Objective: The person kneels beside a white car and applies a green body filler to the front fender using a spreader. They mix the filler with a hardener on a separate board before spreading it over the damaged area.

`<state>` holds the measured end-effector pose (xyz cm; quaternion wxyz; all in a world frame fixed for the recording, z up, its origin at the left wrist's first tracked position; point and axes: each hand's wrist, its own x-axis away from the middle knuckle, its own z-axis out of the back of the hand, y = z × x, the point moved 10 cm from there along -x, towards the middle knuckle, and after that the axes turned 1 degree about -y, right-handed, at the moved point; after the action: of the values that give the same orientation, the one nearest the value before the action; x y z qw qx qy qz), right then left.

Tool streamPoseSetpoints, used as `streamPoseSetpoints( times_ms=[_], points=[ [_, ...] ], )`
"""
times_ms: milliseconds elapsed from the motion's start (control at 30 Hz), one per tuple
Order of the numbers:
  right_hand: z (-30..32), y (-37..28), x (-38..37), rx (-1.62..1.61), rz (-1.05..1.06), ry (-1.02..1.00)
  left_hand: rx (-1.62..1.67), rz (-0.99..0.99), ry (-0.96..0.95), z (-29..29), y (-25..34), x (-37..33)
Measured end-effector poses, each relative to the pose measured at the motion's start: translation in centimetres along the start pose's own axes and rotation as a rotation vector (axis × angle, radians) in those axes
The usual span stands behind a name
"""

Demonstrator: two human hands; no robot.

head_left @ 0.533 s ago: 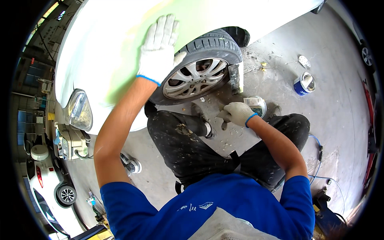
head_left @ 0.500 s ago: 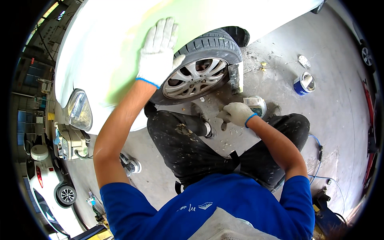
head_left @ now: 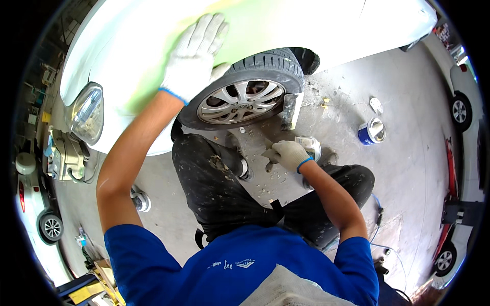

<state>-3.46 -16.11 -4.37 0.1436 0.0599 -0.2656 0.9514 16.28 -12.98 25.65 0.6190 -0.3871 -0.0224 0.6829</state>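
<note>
My left hand [head_left: 195,57], in a white knit glove with a blue cuff, lies flat with outstretched fingers on the white car's front fender [head_left: 250,30]. Yellow-green repair patches show around it, above the wheel arch. Below the palm is the front wheel [head_left: 241,102], with a silver rim and black tyre. My right hand [head_left: 290,154], gloved the same way, is closed low between my knees. What looks like a putty knife [head_left: 269,166] pokes out of its left side, mostly hidden by the fingers. An open can [head_left: 312,147] stands just behind that hand.
A grey block [head_left: 292,111] leans by the tyre. To the right stand a blue can [head_left: 371,131] and a pale flat pad [head_left: 376,105]. A blue hose [head_left: 376,232] crosses the floor. On the left are the headlight [head_left: 86,113], a wheeled machine [head_left: 66,155] and a round sander [head_left: 141,201].
The whole view has shifted, showing more of the car's side at right. My left hand stays on the fender with its fingers slanting a little more; my right hand keeps its grip.
</note>
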Motion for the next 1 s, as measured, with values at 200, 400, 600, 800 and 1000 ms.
streamPoseSetpoints(
  times_ms=[200, 400, 600, 800, 1000],
  points=[
    [-0.1, 0.1, 0.4, -0.009, -0.011, -0.031, 0.048, 0.132, -0.005, 0.7, -4.9, 7.8],
    [-0.1, 1.2, 0.7, -0.054, -0.038, 0.0, 0.088, 0.237, 0.143, 0.1, -5.4, 15.1],
    [0.7, 1.5, 1.5, -0.066, -0.057, 0.062, 0.076, 0.322, 0.213, 0.9, -7.2, 15.7],
    [1.2, 0.9, 1.6, -0.081, -0.097, 0.065, 0.292, -0.104, -0.045, -2.0, 3.8, 16.7],
    [0.4, 1.4, 1.5, -0.087, -0.097, 0.047, 0.167, 0.358, 0.233, 2.7, -6.0, 16.1]
  ],
)
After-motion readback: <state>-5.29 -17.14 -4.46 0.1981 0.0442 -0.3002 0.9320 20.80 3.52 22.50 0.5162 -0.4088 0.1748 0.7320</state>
